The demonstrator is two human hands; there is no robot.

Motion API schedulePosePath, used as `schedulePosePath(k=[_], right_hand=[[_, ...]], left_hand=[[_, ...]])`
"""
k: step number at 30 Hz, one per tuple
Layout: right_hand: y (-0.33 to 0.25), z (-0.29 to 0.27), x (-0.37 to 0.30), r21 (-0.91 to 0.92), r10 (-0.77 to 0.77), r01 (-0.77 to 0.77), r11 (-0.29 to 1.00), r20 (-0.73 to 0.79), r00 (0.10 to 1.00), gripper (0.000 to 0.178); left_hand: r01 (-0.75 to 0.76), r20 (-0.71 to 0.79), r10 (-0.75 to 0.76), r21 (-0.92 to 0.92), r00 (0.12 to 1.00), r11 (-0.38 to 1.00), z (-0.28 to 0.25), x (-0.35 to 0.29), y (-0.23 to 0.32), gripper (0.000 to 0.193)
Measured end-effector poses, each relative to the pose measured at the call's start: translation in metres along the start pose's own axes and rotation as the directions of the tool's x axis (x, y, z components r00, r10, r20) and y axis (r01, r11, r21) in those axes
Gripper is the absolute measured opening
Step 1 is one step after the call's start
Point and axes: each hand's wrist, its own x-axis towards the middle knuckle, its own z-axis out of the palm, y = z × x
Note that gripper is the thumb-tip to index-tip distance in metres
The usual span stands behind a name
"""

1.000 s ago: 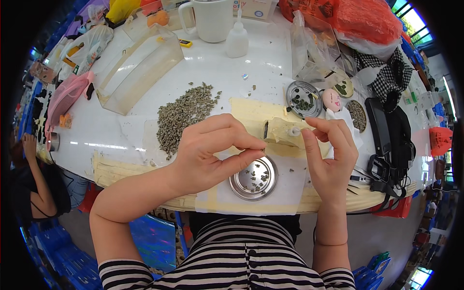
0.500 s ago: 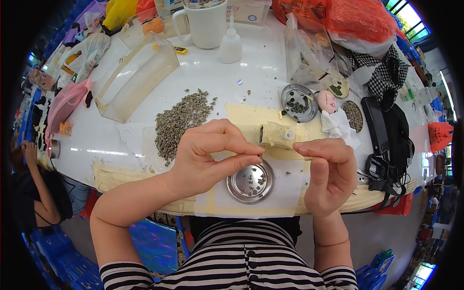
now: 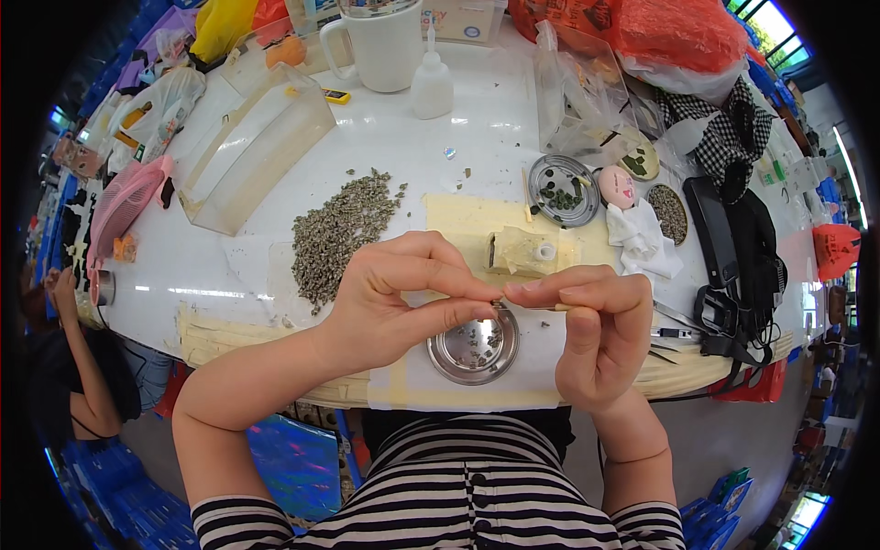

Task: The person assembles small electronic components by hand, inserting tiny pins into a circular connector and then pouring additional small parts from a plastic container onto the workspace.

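Note:
My left hand [image 3: 390, 293] pinches a tiny grey-brown piece [image 3: 497, 303] between thumb and fingertips. Closed round a thin, pale stick [image 3: 550, 308], my right hand [image 3: 605, 330] has its index fingertip right at that piece. Whether the stick's tip touches it is hidden by the fingers. Just below both hands a round metal dish [image 3: 444, 365] holds several similar small pieces. Behind them stands a tape-wrapped block [image 3: 515, 254] with a white nozzle-like tip. A heap of small grey-brown pieces [image 3: 344, 229] lies beyond my left hand.
A metal dish of dark green bits [image 3: 591, 215], a pink round case [image 3: 617, 186], crumpled tissue [image 3: 639, 240] and a black strapped bag [image 3: 724, 266] sit to the right. Farther back are a clear trough [image 3: 266, 156], a squeeze bottle [image 3: 432, 87] and a white mug [image 3: 385, 55]. A person sits at left.
My right hand has moved left with the stick, closing the gap to my left fingertips. The left hand stays nearly in place, still pinching the small piece.

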Motion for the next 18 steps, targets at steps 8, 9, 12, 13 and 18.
schedulePosePath(k=[8,9,12,13,18], right_hand=[[0.0014,0.0006,-0.0015,-0.017,-0.018,0.018,1.000,-0.013,1.000,0.013],[0.0013,0.0006,-0.0013,-0.022,-0.021,0.020,1.000,-0.012,1.000,0.013],[0.0012,0.0003,-0.0007,-0.035,-0.029,0.028,0.999,-0.004,1.000,0.013],[0.0013,-0.0002,-0.0007,-0.041,-0.031,0.031,0.999,0.000,1.000,0.013],[0.0014,0.0001,-0.0006,-0.035,-0.036,0.036,0.999,-0.004,0.999,0.012]], left_hand=[[-0.006,0.006,0.006,0.000,1.000,1.000,-0.0003,0.0004,-0.0001,0.018],[-0.009,0.006,0.009,0.000,1.000,1.000,-0.0003,0.0005,-0.0002,0.018],[-0.014,0.005,0.014,0.003,1.000,1.000,-0.0001,0.0004,-0.0003,0.019],[-0.013,0.006,0.013,0.002,1.000,1.000,-0.0002,0.0003,-0.0005,0.019],[-0.009,0.005,0.009,-0.001,1.000,1.000,0.0001,0.0004,-0.0001,0.020]])
